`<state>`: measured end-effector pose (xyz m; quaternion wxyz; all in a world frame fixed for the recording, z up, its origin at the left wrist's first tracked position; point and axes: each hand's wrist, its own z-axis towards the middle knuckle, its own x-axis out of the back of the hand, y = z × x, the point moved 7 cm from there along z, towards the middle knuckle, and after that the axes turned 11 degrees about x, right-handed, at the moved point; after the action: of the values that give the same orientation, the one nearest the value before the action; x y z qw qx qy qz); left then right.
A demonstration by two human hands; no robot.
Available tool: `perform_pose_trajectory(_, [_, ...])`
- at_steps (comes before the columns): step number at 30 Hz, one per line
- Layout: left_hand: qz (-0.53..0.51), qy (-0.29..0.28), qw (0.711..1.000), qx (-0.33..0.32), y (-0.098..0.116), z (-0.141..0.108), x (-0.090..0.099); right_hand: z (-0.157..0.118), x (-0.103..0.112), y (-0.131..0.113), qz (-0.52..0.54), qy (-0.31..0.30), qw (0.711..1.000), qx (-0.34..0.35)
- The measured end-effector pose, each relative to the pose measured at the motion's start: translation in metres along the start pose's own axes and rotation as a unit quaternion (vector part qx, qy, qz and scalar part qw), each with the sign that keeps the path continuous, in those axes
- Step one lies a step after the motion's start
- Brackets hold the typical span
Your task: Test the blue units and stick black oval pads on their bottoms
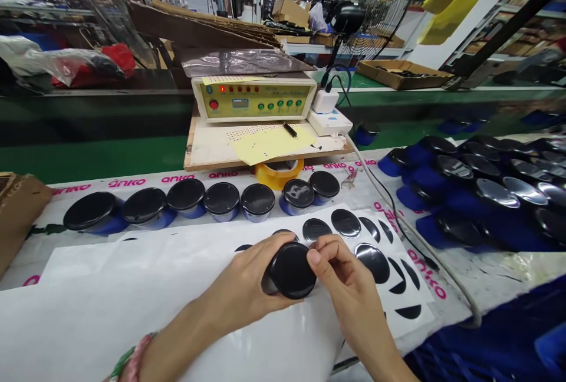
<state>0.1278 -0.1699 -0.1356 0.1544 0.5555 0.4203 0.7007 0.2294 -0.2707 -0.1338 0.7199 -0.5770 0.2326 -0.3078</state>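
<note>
My left hand [247, 279] is wrapped round a short cylinder with a glossy black round top [292, 271], tilted toward me above the white sheets. At the right rim of that top, my right hand [342, 270] has thumb and forefinger pinched together. Whatever they grip, if anything, is too small or hidden to make out. Just behind the hands lies a white sheet of round black stickers [415, 296], some of them whole discs and others partial crescents. A row of similar black-topped blue cylinders [221, 200] stands beyond the sheets.
Many black-topped blue cylinders [480, 193] crowd the right side. A tester box with buttons [256, 101] sits on a wooden board [207, 149], with yellow tape [278, 175] below. A cable [420, 234] crosses the table at right. A cardboard box [22, 217] stands at left.
</note>
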Motion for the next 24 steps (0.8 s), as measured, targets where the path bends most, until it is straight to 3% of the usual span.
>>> perform_pose_trajectory(18, [-0.007, 0.000, 1.000, 0.015, 0.002, 0.002, 0.001, -0.005, -0.001, -0.005, -0.087, -0.006, 0.993, 0.080])
perform_pose_trajectory(24, [-0.003, 0.004, 1.000, 0.017, 0.001, 0.001, 0.001, -0.001, 0.014, 0.003, -0.174, -0.015, 0.984, 0.035])
